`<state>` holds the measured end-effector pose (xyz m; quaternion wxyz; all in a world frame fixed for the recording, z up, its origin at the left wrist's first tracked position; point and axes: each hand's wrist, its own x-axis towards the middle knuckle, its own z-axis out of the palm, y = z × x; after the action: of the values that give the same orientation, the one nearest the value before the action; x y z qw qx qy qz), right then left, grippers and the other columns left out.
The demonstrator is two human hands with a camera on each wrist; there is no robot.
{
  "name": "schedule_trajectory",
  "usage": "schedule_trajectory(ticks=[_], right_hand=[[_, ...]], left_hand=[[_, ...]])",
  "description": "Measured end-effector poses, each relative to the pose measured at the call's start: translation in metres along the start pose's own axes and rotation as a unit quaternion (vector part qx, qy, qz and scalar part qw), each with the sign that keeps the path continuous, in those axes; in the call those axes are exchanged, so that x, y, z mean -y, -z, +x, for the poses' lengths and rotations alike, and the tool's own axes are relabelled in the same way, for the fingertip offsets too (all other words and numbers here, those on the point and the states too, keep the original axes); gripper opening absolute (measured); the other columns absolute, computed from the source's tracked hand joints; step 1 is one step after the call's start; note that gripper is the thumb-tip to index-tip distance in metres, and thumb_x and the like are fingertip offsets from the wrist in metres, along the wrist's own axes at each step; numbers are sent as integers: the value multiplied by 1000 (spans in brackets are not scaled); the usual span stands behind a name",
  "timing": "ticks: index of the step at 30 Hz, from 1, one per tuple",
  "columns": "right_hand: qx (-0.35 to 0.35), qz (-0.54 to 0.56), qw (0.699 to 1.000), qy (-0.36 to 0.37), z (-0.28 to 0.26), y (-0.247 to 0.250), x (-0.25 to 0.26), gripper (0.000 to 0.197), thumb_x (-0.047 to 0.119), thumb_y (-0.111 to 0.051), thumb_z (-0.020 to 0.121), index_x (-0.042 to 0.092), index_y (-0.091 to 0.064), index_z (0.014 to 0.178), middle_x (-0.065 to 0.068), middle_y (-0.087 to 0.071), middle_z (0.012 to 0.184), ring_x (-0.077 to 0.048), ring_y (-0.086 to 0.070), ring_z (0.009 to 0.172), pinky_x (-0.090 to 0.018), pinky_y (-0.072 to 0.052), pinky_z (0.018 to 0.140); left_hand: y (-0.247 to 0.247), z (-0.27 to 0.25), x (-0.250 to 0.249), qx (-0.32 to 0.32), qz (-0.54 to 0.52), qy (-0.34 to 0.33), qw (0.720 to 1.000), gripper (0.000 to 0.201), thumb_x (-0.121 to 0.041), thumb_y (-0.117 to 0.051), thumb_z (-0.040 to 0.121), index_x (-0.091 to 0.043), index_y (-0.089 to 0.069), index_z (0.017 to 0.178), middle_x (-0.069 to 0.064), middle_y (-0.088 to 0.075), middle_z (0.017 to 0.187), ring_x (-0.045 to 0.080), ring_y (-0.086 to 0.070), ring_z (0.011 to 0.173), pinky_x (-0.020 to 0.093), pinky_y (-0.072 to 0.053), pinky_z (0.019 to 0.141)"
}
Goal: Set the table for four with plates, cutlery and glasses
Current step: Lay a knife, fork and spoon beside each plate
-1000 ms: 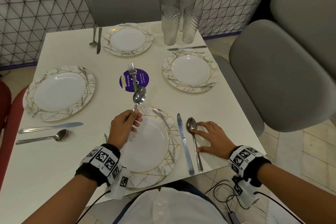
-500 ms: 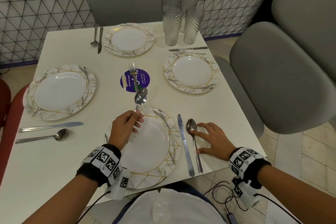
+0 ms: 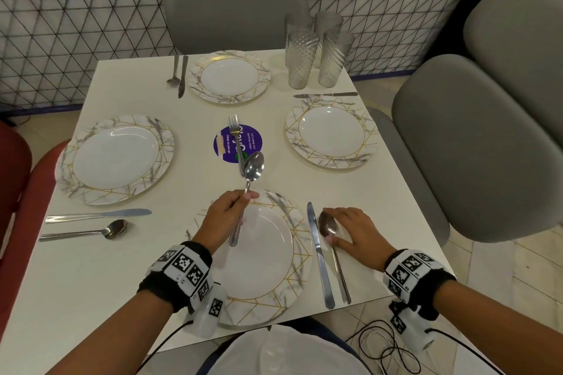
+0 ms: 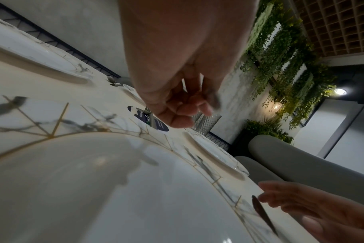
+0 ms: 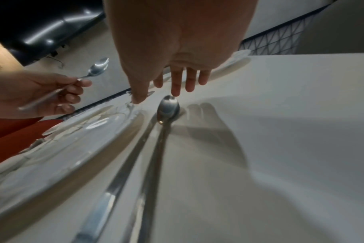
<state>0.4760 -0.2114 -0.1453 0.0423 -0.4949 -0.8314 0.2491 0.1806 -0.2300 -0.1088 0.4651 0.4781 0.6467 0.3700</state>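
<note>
My left hand (image 3: 227, 213) pinches a steel spoon (image 3: 253, 166) by its handle and holds it above the far rim of the near plate (image 3: 265, 265), bowl pointing away. In the right wrist view this hand (image 5: 31, 97) and its spoon (image 5: 98, 67) show at the left. A knife (image 3: 316, 253) and a second spoon (image 3: 327, 225) lie to the right of that plate. My right hand (image 3: 350, 231) is spread over that spoon's bowl (image 5: 168, 106), fingers (image 5: 177, 82) straight, thumb by its neck.
Three more marbled plates stand at the left (image 3: 114, 158), far (image 3: 229, 76) and right (image 3: 332, 131). A fork (image 3: 234, 131) lies on a purple sticker at the centre. Several glasses (image 3: 313, 52) cluster at the far right corner. Grey chairs (image 3: 475, 143) flank the table.
My right hand has slid forward along the lying spoon, from its neck to around its bowl. The left hand keeps the held spoon in nearly the same place.
</note>
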Motion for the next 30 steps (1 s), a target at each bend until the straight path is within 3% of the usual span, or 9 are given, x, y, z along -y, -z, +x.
schedule_trajectory(ticks=[2, 7, 11, 14, 17, 20, 22, 25, 30], right_hand=[[-32, -23, 999, 10, 15, 7, 19, 71, 63, -28, 80, 21, -41, 137, -1, -49, 133, -23, -41, 123, -29, -26, 105], [-107, -49, 993, 5, 57, 19, 60, 48, 37, -43, 88, 16, -49, 130, -6, -51, 131, -28, -41, 122, -37, -30, 106], [-87, -54, 995, -2, 62, 26, 64, 23, 5, -55, 84, 11, -63, 104, -7, -57, 117, -28, -47, 113, -34, -37, 96], [-39, -83, 996, 0, 33, 26, 50, 17, 10, -62, 81, 11, -67, 98, -7, -58, 114, -29, -49, 107, -38, -44, 91], [38, -130, 991, -13, -5, 19, 25, 41, 41, -70, 73, 24, -65, 110, -3, -55, 123, -27, -50, 110, -37, -43, 93], [86, -159, 983, -36, -24, 9, 8, 59, 68, -49, 65, 40, -54, 116, -2, -60, 118, -26, -60, 98, -39, -50, 83], [92, -165, 981, -51, -26, 6, 3, 61, 71, -42, 64, 41, -47, 116, 0, -64, 112, -26, -64, 88, -38, -54, 75], [93, -163, 981, -47, -27, 4, 2, 60, 68, -43, 65, 41, -45, 118, -2, -66, 113, -28, -65, 91, -42, -53, 76], [94, -138, 985, -49, -30, 1, 7, 72, 66, -50, 67, 43, -25, 131, -2, -49, 135, -32, -48, 117, -44, -35, 101]], left_hand=[[4, 4, -2, 20, 10, -12, 1000, 27, -30, -44, 98, -23, -67, 110, -8, -61, 103, 6, -54, 95, 24, -42, 87], [17, 13, -18, 18, 19, -36, 999, 21, -25, -51, 95, -18, -66, 107, -7, -53, 80, 7, -50, 73, 11, -41, 65], [31, 14, -25, 10, 12, -52, 998, 22, -26, -53, 94, -13, -66, 105, -3, -54, 82, 8, -50, 70, 7, -42, 64], [42, 11, -22, 10, 16, -52, 998, 23, -29, -54, 93, -12, -65, 103, -2, -54, 82, 10, -50, 70, 15, -41, 67], [48, 9, -15, 13, 23, -51, 998, 18, -25, -53, 94, -16, -65, 102, -4, -55, 82, 7, -50, 70, 8, -41, 64], [47, 8, -12, 18, 37, -46, 998, 19, -26, -53, 94, -15, -66, 103, -3, -56, 83, 6, -51, 69, 7, -41, 63], [44, 8, -12, 25, 41, -45, 998, 20, -26, -53, 94, -14, -66, 104, -2, -57, 84, 8, -51, 69, 13, -41, 67], [39, 8, -15, 29, 39, -45, 998, 20, -26, -53, 94, -15, -66, 103, -2, -56, 83, 9, -52, 68, 17, -42, 69], [36, 8, -16, 29, 41, -52, 997, 18, -26, -53, 94, -16, -66, 102, -3, -56, 81, 8, -52, 68, 18, -42, 70]])
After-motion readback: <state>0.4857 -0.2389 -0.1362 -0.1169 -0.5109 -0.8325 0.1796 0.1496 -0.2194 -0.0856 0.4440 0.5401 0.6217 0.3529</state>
